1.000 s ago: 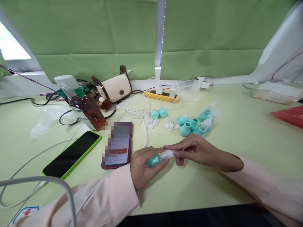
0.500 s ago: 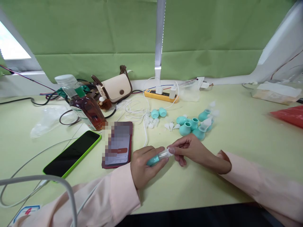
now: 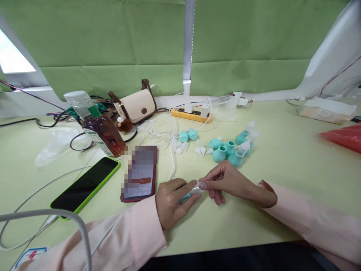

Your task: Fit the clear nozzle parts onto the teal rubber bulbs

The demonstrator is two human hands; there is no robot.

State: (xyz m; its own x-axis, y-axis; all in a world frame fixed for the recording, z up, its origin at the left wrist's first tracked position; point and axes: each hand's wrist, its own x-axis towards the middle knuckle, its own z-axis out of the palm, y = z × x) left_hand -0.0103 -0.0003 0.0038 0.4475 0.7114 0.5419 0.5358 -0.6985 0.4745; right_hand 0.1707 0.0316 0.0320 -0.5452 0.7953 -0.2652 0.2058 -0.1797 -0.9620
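- Head view: left hand (image 3: pixel 172 201), its grip wrapped around a teal bulb (image 3: pixel 184 198) over the near middle of the tabletop (image 3: pixel 242 226).
- Right hand (image 3: pixel 222 182): thumb and finger pinch the right end of the clear tube (image 3: pixel 194 189) joined to that bulb.
- Beyond the right hand stand loose teal vessels (image 3: pixel 219 154); white tips (image 3: pixel 202 151) lie just left of them.
- Left of the left hand lies a red-cased phone (image 3: pixel 141 171); farther left, a green-cased phone (image 3: pixel 84 186).

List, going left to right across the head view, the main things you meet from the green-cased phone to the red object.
Green-cased phone, red-cased phone, left hand, teal-and-clear piece, right hand, red object.
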